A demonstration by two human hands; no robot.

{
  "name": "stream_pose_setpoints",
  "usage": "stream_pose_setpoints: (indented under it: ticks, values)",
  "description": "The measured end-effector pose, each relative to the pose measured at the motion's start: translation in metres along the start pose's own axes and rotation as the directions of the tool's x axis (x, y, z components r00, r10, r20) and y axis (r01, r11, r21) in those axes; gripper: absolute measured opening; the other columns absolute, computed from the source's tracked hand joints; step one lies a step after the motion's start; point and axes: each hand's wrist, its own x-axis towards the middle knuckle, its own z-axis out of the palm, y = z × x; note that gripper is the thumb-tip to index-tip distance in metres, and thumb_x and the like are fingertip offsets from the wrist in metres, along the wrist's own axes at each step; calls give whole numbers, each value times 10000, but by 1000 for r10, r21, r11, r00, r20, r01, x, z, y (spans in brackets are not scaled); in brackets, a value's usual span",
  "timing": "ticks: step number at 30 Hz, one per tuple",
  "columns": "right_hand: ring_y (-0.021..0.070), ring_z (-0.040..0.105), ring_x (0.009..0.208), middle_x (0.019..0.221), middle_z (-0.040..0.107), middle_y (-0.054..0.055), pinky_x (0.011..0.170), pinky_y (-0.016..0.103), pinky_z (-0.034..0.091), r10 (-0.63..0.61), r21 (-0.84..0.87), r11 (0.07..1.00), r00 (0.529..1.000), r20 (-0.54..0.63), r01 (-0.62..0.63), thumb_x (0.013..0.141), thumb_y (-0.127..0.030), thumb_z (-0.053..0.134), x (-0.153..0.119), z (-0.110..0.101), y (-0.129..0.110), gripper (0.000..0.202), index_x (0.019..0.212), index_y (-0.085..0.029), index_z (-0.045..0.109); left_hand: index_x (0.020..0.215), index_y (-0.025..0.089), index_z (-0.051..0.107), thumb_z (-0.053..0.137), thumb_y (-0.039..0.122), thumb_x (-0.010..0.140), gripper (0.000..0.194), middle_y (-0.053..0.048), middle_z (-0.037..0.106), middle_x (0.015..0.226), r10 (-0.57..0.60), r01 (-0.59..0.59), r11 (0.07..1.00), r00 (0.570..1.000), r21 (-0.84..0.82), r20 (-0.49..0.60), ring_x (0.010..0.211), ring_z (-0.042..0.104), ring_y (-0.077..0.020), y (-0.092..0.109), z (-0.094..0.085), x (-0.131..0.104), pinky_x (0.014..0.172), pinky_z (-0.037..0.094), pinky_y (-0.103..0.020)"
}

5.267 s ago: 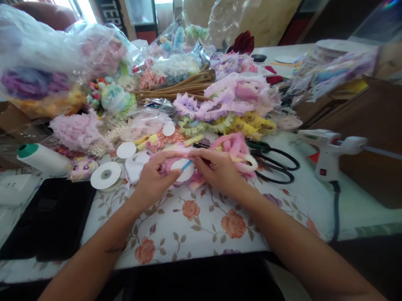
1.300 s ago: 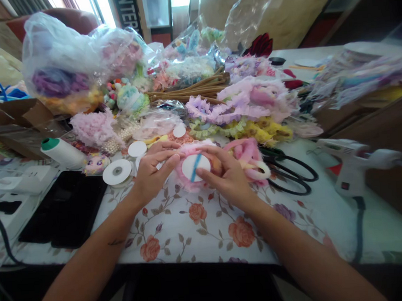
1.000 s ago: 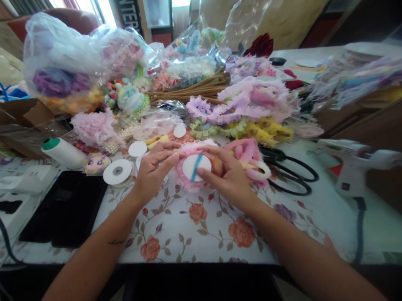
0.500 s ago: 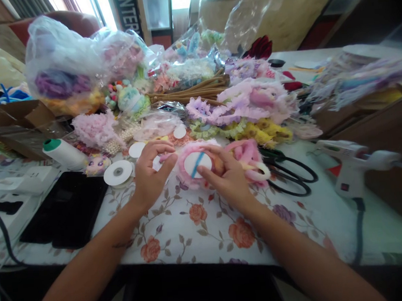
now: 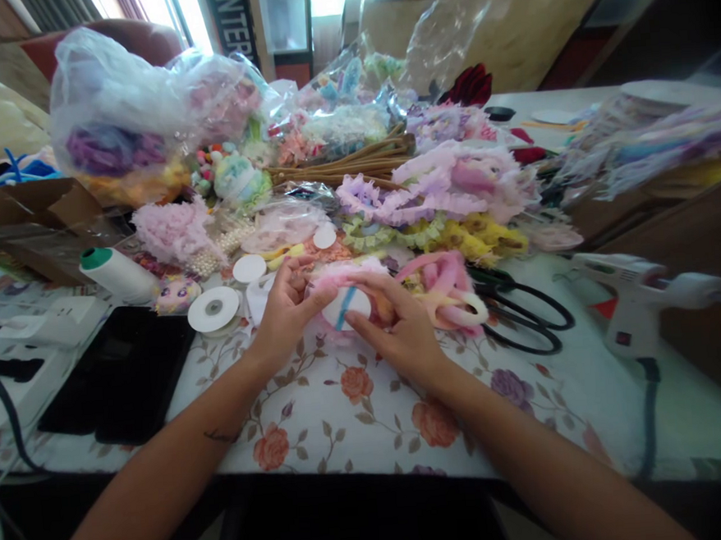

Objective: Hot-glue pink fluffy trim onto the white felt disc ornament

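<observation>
Pink piece [image 5: 348,267], one, fluffy, carrying a white disc [image 5: 332,310] with blue stripe: held over the front of the floral-covered desk [image 5: 323,437], between both hands. Right hand [image 5: 405,324]: fingers clamped on the piece, thumb on the disc, as before. Left hand [image 5: 282,308]: a moment ago just off the edge, now with its thumb against the pink fluff; whether its fingers are closed on it, cannot tell. The piece has shifted slightly leftward; it now appears steadied from two sides, not one. Containers: large clear bag [image 5: 116,77], back left, purple tufts [image 5: 111,152] low inside; clear wrapping, back centre, blue pieces [image 5: 347,77] within or behind, unclear; left carton [image 5: 29,215], contents not legible; right carton [image 5: 685,231], pale strands [image 5: 648,147] above it, inside or on top uncertain.
</observation>
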Motion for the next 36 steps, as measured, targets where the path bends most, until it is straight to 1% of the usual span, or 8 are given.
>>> stream_pose_setpoints:
  ticks: [8,13,17,23,25,29,33,36]
  values:
    - [223,661,1037,1110,699,27,931,394,539,7,47,999,1000,-26,-6,834,-259,701,-1,1,1,342,1166,-284,621,1210,252,445,781,369,736,592,11,627,864,33,-33,999,999,24,9,764,627,-133,-4,0,0,684,506,-249]
    - [225,656,1076,1149,695,30,952,387,537,37,80,996,998,-58,-32,820,-289,720,1,0,1,364,1170,-285,621,1228,235,474,824,450,666,696,-36,586,1009,114,-108,990,991,88,-74,930,600,-160,-8,-4,3,785,494,-259]
    - [243,669,1054,1133,696,34,929,415,560,94,119,989,994,-52,-87,810,-320,727,0,0,0,382,1176,-286,624,1266,239,454,796,553,657,766,-103,555,1205,131,-127,987,991,93,-37,1108,569,-227,-12,-8,5,892,486,-325]
    - [271,664,1099,1143,694,44,960,456,549,122,164,980,991,-47,-112,814,-282,722,0,0,-1,385,1184,-292,616,1276,253,462,760,575,691,731,-98,551,1194,203,-191,962,978,196,-42,1131,556,-236,-14,-9,5,936,473,-361]
    - [269,658,1110,1113,703,39,953,448,551,117,167,980,992,-52,-107,815,-281,721,0,0,0,384,1184,-292,614,1259,274,495,774,534,700,676,-78,548,1187,355,-310,888,932,340,-75,1146,542,-236,-13,-10,5,967,459,-381]
    - [250,648,1121,1166,689,40,977,426,535,102,151,984,994,-34,-96,818,-280,718,1,0,0,377,1179,-285,610,1172,298,610,784,455,724,507,-57,550,1174,668,-530,560,744,637,31,1157,511,-248,-5,-13,1,1009,438,-422]
    - [238,645,1111,1172,681,45,985,417,525,101,157,982,995,6,-101,825,-293,710,0,0,-1,367,1179,-279,612,1083,317,687,748,368,786,307,-53,579,1122,757,-609,306,622,732,201,1098,532,-241,2,-14,-4,1007,428,-432]
    - [241,640,1115,1188,676,45,1000,434,511,107,153,982,994,11,-107,831,-308,704,-1,1,-1,370,1188,-283,612,987,341,721,732,327,805,184,-37,616,1095,764,-631,228,588,741,266,1088,541,-239,4,-13,-6,997,428,-433]
